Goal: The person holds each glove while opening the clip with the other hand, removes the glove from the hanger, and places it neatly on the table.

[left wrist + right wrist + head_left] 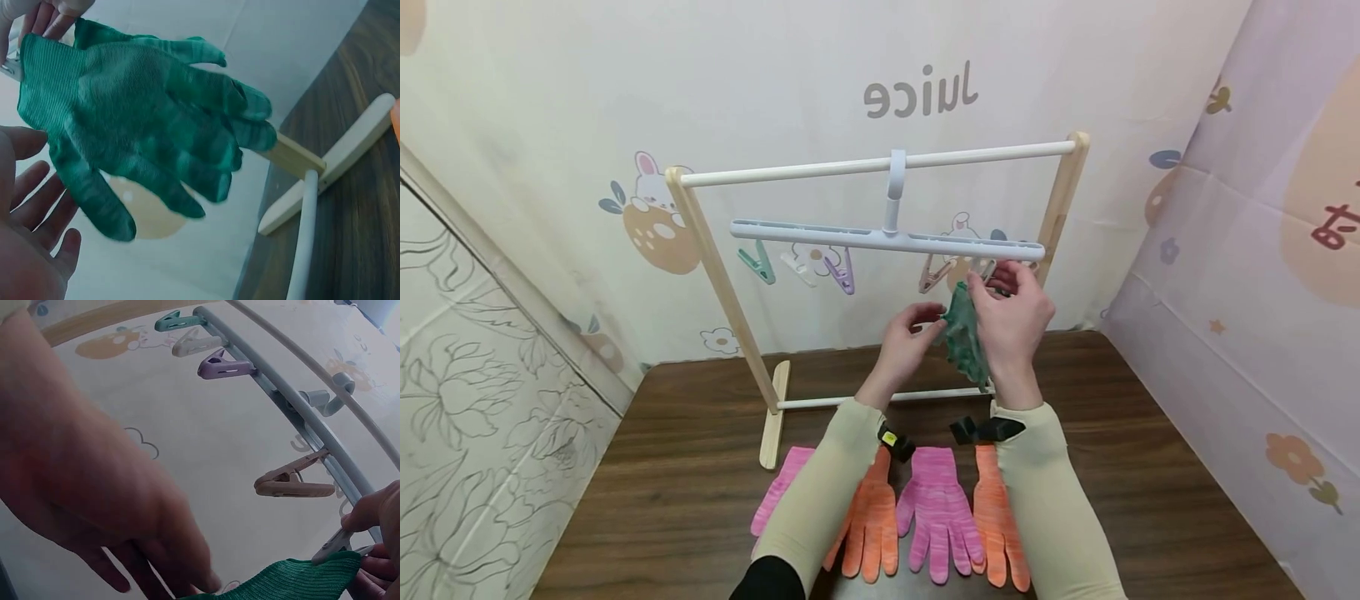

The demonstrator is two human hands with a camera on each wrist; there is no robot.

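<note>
My right hand (1013, 321) pinches a grey clothespin (334, 545) under the right end of the pale blue hanger (820, 236). At that clip is the cuff of the green knit gloves (125, 94), a pair layered together with fingers dangling. My left hand (904, 342) is beside the gloves, its fingers loosely spread and the thumb tip right at the cuff's edge in the left wrist view. A beige clothespin (294, 481) hangs from the hanger next to the grey one. Further left hang purple (225, 365), white (195, 344) and green (178, 320) clothespins.
The hanger hooks over the white bar (790, 173) of a wooden rack (718, 283). Pink gloves (934, 508) and orange gloves (872, 525) lie on the dark wood table (647, 483), partly under my forearms. Patterned cloth (775, 83) stands behind the rack.
</note>
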